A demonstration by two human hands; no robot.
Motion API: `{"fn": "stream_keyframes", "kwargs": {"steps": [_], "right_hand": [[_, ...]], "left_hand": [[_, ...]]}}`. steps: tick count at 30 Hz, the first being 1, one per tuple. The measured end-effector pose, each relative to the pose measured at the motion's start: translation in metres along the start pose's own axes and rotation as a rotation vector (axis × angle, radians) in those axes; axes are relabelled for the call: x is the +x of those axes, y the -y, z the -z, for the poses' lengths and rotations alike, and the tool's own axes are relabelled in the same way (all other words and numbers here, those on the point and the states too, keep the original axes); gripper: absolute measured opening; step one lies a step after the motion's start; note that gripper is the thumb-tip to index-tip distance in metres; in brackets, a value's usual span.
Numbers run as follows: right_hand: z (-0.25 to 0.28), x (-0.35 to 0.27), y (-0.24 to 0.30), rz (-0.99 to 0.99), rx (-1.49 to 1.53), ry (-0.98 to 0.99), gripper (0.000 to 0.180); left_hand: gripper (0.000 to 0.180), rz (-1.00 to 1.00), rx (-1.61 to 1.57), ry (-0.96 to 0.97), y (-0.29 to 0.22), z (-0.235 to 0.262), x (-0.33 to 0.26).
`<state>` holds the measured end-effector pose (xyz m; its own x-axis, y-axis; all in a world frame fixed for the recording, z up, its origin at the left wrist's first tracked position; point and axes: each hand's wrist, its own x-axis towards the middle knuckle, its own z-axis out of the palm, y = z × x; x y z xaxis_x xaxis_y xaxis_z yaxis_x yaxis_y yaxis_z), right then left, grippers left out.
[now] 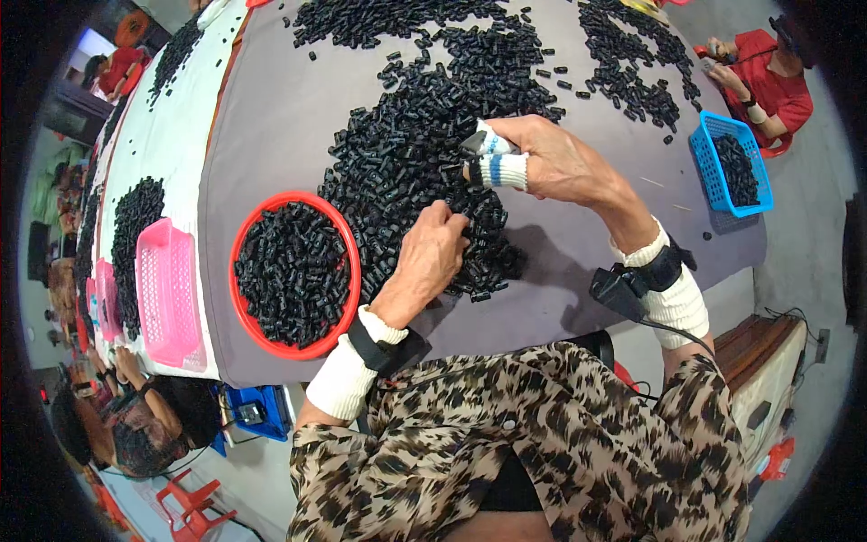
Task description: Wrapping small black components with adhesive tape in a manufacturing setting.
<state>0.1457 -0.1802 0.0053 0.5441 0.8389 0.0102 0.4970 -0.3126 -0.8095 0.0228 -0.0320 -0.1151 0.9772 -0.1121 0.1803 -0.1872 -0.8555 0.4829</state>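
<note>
A large heap of small black cylindrical plastic parts lies in front of me on the grey tablecloth. My right hand hovers over the heap with white, blue-striped covers on its thumb and a finger. Its fingers are closed on a small dark grey object; the exact kind is unclear. At the heap's near side, my left hand has its fingers curled together among the parts. Whatever it pinches is hidden. Left of that hand sits a round red basket full of the same black parts.
A pink basket stands on the white cloth at the left, beside another black heap. On the right edge rests a blue basket holding black parts. Across the table a person in red works; another person sits at lower left.
</note>
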Motion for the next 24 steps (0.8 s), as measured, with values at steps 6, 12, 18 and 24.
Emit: {"fn": "stream_keyframes", "kwargs": {"steps": [6,12,18,24], "right_hand": [[-0.005,-0.001,-0.013,-0.036,0.038,0.014,0.021],[-0.013,0.003,0.002,-0.112,0.112,0.059,0.019],[-0.023,0.022,0.023,0.059,0.309,-0.084,0.017],[-0.025,0.025,0.049,0.084,0.34,-0.057,0.014]], "left_hand": [[0.016,0.156,-0.245,-0.176,0.016,0.023,0.001],[0.015,0.288,-0.431,-0.29,0.007,0.064,0.004],[0.02,0.319,-0.67,-0.323,-0.011,0.113,0.003],[0.02,0.222,-0.785,-0.425,-0.032,0.138,0.006]]}}
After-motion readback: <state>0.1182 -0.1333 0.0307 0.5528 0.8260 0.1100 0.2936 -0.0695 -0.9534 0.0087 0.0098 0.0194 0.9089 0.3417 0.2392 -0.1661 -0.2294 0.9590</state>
